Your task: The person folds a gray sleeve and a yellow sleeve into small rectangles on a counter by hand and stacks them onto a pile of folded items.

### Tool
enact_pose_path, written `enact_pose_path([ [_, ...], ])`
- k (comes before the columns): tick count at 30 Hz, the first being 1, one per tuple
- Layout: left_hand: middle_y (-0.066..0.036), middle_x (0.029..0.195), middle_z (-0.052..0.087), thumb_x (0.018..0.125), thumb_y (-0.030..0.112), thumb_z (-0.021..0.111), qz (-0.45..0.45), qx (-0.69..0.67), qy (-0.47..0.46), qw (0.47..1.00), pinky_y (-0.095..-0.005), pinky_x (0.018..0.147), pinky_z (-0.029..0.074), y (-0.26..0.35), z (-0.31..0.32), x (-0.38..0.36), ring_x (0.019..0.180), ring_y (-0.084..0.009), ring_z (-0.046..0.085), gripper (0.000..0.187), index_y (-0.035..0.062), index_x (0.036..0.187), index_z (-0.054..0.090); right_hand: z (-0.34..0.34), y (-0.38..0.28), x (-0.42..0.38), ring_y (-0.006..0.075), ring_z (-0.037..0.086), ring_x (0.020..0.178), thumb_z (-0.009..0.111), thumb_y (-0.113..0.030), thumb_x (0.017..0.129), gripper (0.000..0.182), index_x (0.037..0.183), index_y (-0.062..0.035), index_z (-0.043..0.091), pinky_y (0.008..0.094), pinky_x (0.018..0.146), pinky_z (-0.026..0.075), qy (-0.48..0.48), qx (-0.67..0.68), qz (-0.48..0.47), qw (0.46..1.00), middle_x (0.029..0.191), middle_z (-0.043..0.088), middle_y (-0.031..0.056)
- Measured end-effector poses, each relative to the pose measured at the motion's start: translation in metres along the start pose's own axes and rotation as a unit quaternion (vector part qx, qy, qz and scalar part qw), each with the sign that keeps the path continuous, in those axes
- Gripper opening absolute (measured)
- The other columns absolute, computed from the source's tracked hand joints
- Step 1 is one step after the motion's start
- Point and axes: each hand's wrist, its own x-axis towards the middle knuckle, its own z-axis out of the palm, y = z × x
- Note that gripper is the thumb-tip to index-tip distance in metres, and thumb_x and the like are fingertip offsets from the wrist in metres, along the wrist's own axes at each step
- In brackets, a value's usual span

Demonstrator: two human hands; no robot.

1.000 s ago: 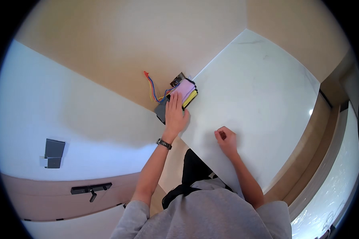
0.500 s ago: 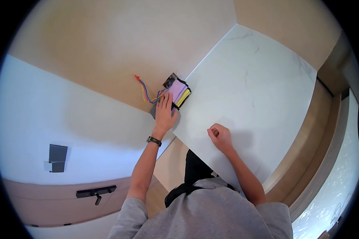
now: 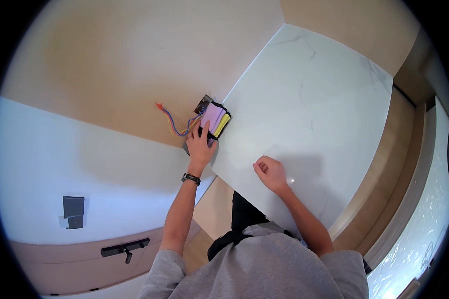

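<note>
A stack of folded cloths (image 3: 213,116), purple and yellow with black edging, sits in the counter's left corner against the wall. My left hand (image 3: 200,148), with a dark band on its wrist, rests on the stack's near end. Its fingers are spread, with the fingertips touching the purple cloth and the thumb along the near side. Part of the stack is hidden beneath that hand. Over the white marbled counter (image 3: 304,109), my right hand (image 3: 271,174) is curled into a loose fist, with nothing visible in it.
Blue, yellow and red wires (image 3: 172,124) with a red tip hang from a wall box (image 3: 203,103) beside the cloths. Something grey (image 3: 186,147) shows behind my left hand. A grey switch panel (image 3: 74,212) and a door handle (image 3: 126,247) are at left.
The fingers of my left hand have bent and drawn back towards the near end of the cloths. My right fist stays over the counter. The whole view has shifted slightly.
</note>
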Motion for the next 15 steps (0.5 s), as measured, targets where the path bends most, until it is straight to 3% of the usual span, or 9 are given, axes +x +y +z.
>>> enact_pose_path([
  [4,-0.016,0.15,0.04,0.074,0.025,0.079,-0.007,0.031,-0.011,0.999,-0.053,0.105,0.037,0.003,0.002,0.002,0.127,-0.0427,0.043,0.083,0.0237,0.149,0.043,0.013,0.005,0.025,0.0207,0.064,0.065,0.071,-0.014,0.086,0.011,0.083,-0.0046,0.065,0.0325,0.063,0.052,0.043,0.065,-0.028,0.997,0.074,0.065,0.009],
  [7,-0.019,0.141,0.049,0.072,0.02,0.079,0.023,0.038,-0.018,0.999,-0.0529,0.102,0.042,-0.021,0.012,0.007,0.123,-0.0411,0.051,0.082,0.0187,0.146,0.045,0.043,0.026,0.085,0.0292,0.066,0.09,0.075,-0.017,0.082,0.016,0.09,-0.0047,0.068,0.0382,0.081,0.053,0.115,0.081,-0.066,0.988,0.098,0.068,0.0143],
  [8,-0.022,0.137,0.052,0.072,0.019,0.078,0.062,0.019,0.012,0.998,-0.0528,0.102,0.042,-0.039,0.026,0.007,0.123,-0.0409,0.051,0.076,0.012,0.142,0.05,0.061,0.032,0.109,0.0318,0.063,0.103,0.078,-0.024,0.081,0.026,0.095,-0.0049,0.069,0.0426,0.093,0.05,0.166,0.055,-0.112,0.978,0.104,0.068,0.0154],
  [9,-0.023,0.135,0.054,0.071,0.016,0.077,0.1,-0.01,0.037,0.994,-0.052,0.102,0.043,-0.054,0.033,0.003,0.125,-0.042,0.049,0.071,0.0074,0.137,0.053,0.076,0.032,0.13,0.0334,0.059,0.113,0.08,-0.032,0.079,0.04,0.106,-0.0052,0.068,0.0456,0.101,0.045,0.158,0.044,-0.062,0.985,0.111,0.066,0.0169],
  [10,-0.024,0.134,0.054,0.071,0.014,0.077,0.082,-0.016,0.019,0.996,-0.0503,0.104,0.042,-0.05,0.028,0.006,0.125,-0.0427,0.049,0.071,0.0088,0.138,0.054,0.094,0.034,0.156,0.0337,0.057,0.117,0.077,-0.043,0.082,0.051,0.112,-0.0041,0.066,0.0441,0.105,0.043,0.148,0.041,-0.025,0.988,0.12,0.063,0.0179],
  [12,-0.024,0.144,0.046,0.069,0.008,0.08,0.063,-0.018,-0.003,0.998,-0.0494,0.109,0.038,-0.051,0.029,0.001,0.13,-0.0432,0.045,0.086,0.0136,0.148,0.045,0.096,0.011,0.195,0.0378,0.05,0.131,0.07,-0.061,0.081,0.08,0.131,-0.0009,0.057,0.0468,0.111,0.038,0.005,0.012,0.134,0.991,0.138,0.056,0.0205],
  [13,-0.024,0.149,0.041,0.066,0.007,0.081,0.055,0.017,-0.007,0.998,-0.05,0.111,0.036,-0.05,0.03,-0.004,0.134,-0.0433,0.042,0.095,0.0152,0.151,0.041,0.129,0.031,0.223,0.0408,0.047,0.134,0.068,-0.068,0.077,0.095,0.14,0.0014,0.05,0.0513,0.112,0.035,0.006,-0.047,0.138,0.989,0.144,0.05,0.0232],
  [14,-0.025,0.15,0.04,0.066,0.007,0.082,0.057,0.014,-0.008,0.998,-0.0509,0.112,0.036,-0.048,0.032,-0.006,0.135,-0.0447,0.041,0.098,0.0165,0.153,0.038,0.106,0.0,0.219,0.0422,0.043,0.137,0.066,-0.072,0.075,0.105,0.144,0.0032,0.045,0.0544,0.114,0.033,-0.057,-0.057,0.173,0.982,0.15,0.043,0.0267],
  [15,-0.025,0.15,0.039,0.065,0.007,0.081,0.047,0.0,-0.013,0.999,-0.0516,0.111,0.036,-0.047,0.033,-0.004,0.134,-0.046,0.041,0.098,0.0161,0.153,0.038,0.12,0.006,0.233,0.0453,0.047,0.133,0.066,-0.074,0.074,0.106,0.144,0.0032,0.045,0.0544,0.111,0.037,-0.056,-0.066,0.147,0.985,0.146,0.047,0.0295],
])
